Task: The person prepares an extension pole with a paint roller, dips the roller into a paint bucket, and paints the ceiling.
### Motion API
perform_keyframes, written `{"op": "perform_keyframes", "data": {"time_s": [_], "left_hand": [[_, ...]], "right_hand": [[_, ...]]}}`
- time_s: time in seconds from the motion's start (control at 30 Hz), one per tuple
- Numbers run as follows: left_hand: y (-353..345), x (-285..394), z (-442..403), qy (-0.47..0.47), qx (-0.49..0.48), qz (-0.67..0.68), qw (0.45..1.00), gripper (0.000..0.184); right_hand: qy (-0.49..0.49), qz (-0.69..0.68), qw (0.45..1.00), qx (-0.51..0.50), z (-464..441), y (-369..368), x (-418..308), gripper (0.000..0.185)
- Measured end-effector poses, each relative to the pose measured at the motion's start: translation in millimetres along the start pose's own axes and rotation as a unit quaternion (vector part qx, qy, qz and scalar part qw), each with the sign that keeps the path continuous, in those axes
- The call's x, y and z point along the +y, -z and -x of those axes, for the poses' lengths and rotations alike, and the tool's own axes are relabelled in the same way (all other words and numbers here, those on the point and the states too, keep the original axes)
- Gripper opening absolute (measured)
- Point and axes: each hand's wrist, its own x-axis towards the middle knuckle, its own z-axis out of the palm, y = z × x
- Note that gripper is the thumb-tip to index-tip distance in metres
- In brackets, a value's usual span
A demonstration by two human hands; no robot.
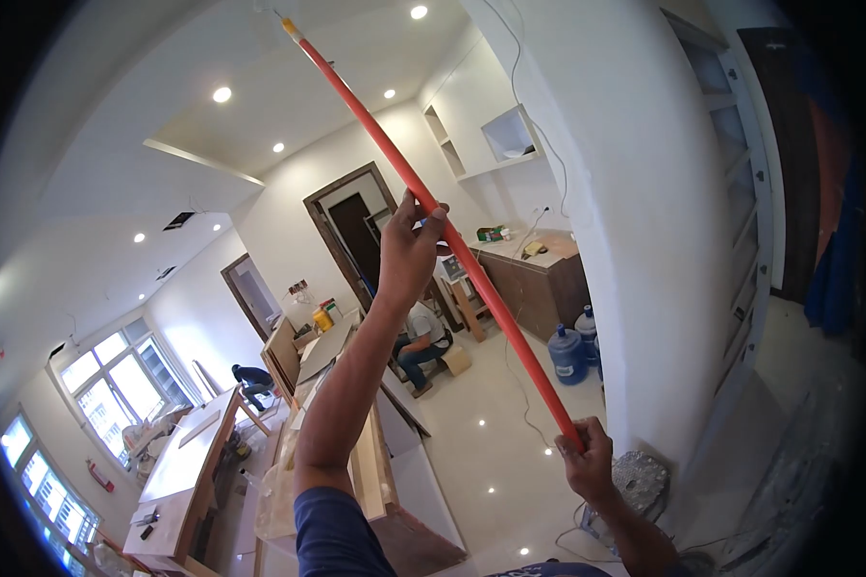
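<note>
A long red pole [498,306] slants across the view, from the lower right up to the ceiling at the upper left. It ends in a yellow tip [291,28] with a thin piece beyond it; I cannot tell whether that touches the ceiling. My left hand [414,236], arm raised, is wrapped round the pole near its middle. Lower down, my right hand [589,462] grips the bottom end. Close beside the pole on the right stands a white rounded wall or column [587,192].
Blue water jugs [568,356] stand on the glossy floor by a wooden counter [539,274]. One person [421,341] sits low behind my left arm; another [252,383] bends over farther left. A long worktable [188,452] and stacked boards [284,356] fill the left side.
</note>
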Motion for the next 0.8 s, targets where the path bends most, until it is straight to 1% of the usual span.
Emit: {"op": "perform_keyframes", "data": {"time_s": [0.1,0.17,0.3,0.37,0.53,0.63,0.73,0.8], "left_hand": [[7.3,-18.9,-9.3,0.015,0.012,-0.039,0.999,0.041],[17.0,-35.9,-21.4,0.017,0.007,-0.051,0.999,0.035],[37.0,-65.6,-57.7,0.069,0.028,0.013,0.997,0.037],[46.2,-73.4,-70.9,0.083,0.035,0.027,0.996,0.036],[66.2,-89.2,-90.5,0.115,0.043,0.027,0.992,0.032],[65.8,-88.2,-85.0,0.100,0.054,0.000,0.994,0.028],[56.4,-77.9,-64.3,0.067,0.051,0.011,0.996,0.026],[48.4,-65.0,-45.9,0.060,0.020,-0.002,0.998,0.029]], "right_hand": [[0.000,0.020,1.000,-0.012,-29.4,-18.3,-4.2,0.020],[-0.003,0.000,1.000,-0.007,-47.9,-35.5,-4.2,0.020],[-0.005,-0.014,1.000,-0.018,-81.2,-66.3,-4.9,0.019],[0.010,0.008,1.000,-0.018,-95.9,-78.8,-1.5,0.021],[0.001,-0.002,1.000,-0.027,-113.4,-100.8,-3.9,0.025],[-0.009,0.007,1.000,-0.028,-109.2,-101.5,-5.1,0.025],[-0.011,0.025,0.999,-0.024,-89.1,-88.4,-4.8,0.024],[-0.002,0.025,0.999,-0.022,-69.1,-75.0,0.2,0.024]]}}
